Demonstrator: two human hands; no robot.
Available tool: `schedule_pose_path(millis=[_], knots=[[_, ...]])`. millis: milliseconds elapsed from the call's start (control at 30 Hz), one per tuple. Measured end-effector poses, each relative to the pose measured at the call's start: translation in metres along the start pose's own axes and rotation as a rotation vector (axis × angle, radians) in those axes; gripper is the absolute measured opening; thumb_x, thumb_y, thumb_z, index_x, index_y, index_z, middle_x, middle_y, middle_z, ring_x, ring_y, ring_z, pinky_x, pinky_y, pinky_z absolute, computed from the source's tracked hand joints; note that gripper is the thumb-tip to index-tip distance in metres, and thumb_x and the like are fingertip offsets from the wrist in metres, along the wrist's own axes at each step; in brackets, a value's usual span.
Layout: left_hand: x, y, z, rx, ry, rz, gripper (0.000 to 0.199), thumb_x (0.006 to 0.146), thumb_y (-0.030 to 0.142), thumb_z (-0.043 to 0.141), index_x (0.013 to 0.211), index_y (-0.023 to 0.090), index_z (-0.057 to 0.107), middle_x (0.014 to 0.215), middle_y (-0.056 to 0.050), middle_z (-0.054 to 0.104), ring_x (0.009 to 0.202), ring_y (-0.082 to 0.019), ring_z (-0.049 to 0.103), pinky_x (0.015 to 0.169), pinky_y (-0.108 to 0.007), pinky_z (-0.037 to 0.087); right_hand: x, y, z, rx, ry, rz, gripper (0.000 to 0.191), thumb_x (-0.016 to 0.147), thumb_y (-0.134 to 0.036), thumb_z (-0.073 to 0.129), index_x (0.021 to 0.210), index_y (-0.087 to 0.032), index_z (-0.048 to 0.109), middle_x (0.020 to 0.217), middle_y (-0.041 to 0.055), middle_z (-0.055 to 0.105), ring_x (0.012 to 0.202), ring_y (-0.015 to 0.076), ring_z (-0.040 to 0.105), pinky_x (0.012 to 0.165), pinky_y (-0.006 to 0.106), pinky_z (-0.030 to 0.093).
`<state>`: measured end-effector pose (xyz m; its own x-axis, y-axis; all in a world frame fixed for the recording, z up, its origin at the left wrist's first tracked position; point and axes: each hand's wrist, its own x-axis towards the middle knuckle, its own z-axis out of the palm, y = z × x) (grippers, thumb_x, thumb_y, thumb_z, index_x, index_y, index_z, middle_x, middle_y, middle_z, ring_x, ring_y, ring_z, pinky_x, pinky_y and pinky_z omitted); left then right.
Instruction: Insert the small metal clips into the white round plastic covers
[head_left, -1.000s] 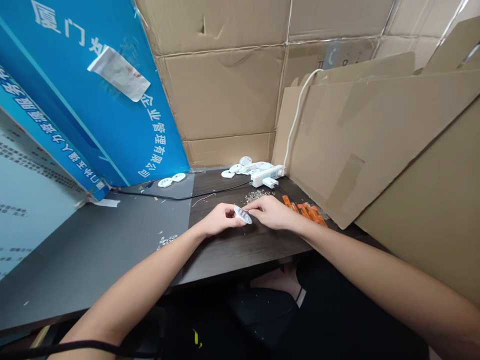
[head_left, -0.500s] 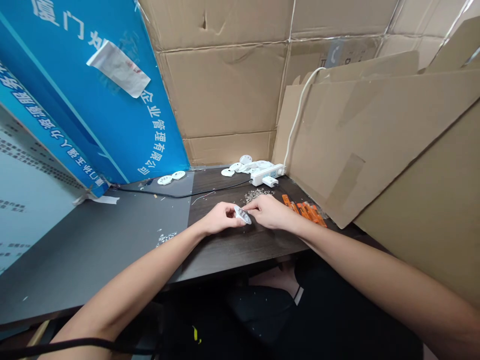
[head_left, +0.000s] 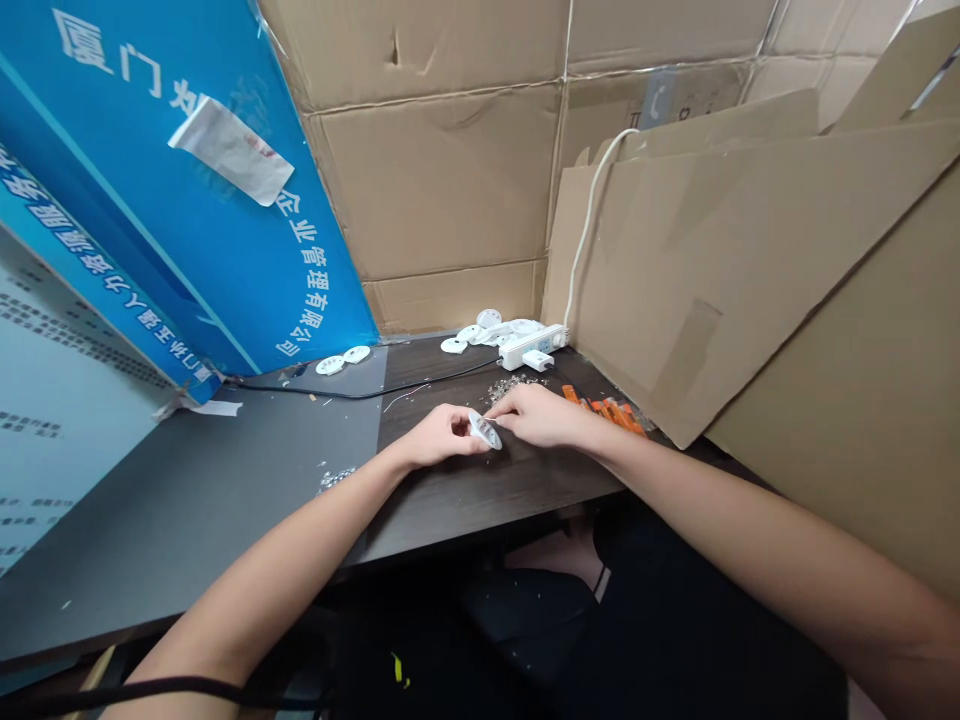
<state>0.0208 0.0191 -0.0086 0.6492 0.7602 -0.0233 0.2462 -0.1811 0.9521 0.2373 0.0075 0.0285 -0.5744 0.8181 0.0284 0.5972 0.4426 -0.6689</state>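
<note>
Between the fingers of the left hand [head_left: 442, 436], above the desk [head_left: 465, 505], a round white piece [head_left: 486, 431] is gripped by its edge, tilted. Just right of it, the fingers of the right hand [head_left: 534, 414] are bunched near a thin pale strand [head_left: 490, 419]; whether they grip it, I cannot tell. Beyond these fingers lie small shiny bits [head_left: 504, 388]; to the fingers' right, orange pieces [head_left: 619, 413].

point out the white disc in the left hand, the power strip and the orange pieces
White disc [head_left: 486, 431]: head view, middle of its slotted face.
Power strip [head_left: 519, 351]: head view, its white body.
Orange pieces [head_left: 619, 414]: head view, on one of the group.
</note>
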Motion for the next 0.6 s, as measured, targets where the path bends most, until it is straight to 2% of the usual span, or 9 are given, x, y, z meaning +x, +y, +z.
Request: schedule_pose_path(millis=[100,200,367,600], knots=[[0.0001,-0.0002,-0.0035,-0.028,-0.021,0.003,0.035,0.069,0.039,0.084,0.085,0.012,0.068,0.08,-0.004,0.067,0.074,-0.015,0.058,0.073,-0.028,0.046,-0.0044,0.0062,-0.0047,0.061,-0.056,-0.016,0.037,0.09,-0.016,0.051,0.112,-0.022,0.081,0.115,0.0046,0.078,0.104,0.0227,0.07,0.093,0.032,0.05],[0.0001,0.0003,-0.0044,-0.029,-0.033,-0.002,0.035,0.069,0.039,0.084,0.084,0.012,0.068,0.079,-0.004,0.067,0.073,-0.015,0.058,0.072,-0.028,0.046,-0.007,0.0078,-0.0068,0.05,-0.079,-0.012,0.039,0.091,-0.016,0.05,0.116,-0.022,0.079,0.111,0.0038,0.079,0.101,0.0216,0.071,0.092,0.031,0.051],[-0.0002,-0.0007,-0.0036,-0.031,-0.023,-0.007,0.034,0.068,0.039,0.084,0.082,0.012,0.067,0.076,-0.002,0.065,0.07,-0.014,0.056,0.068,-0.026,0.044,-0.0058,0.0065,-0.006,0.044,-0.086,-0.017,0.038,0.092,-0.017,0.051,0.115,-0.022,0.08,0.111,0.0031,0.079,0.097,0.0206,0.072,0.09,0.031,0.052],[-0.0009,-0.0033,-0.0019,0.01,-0.032,-0.004,0.03,0.072,0.035,0.081,0.084,0.012,0.067,0.075,-0.002,0.062,0.067,-0.012,0.052,0.064,-0.025,0.04,-0.005,0.0037,-0.0022,-0.007,-0.052,0.026,0.035,0.092,-0.016,0.053,0.111,-0.024,0.081,0.114,0.0035,0.078,0.104,0.0232,0.072,0.094,0.033,0.052]])
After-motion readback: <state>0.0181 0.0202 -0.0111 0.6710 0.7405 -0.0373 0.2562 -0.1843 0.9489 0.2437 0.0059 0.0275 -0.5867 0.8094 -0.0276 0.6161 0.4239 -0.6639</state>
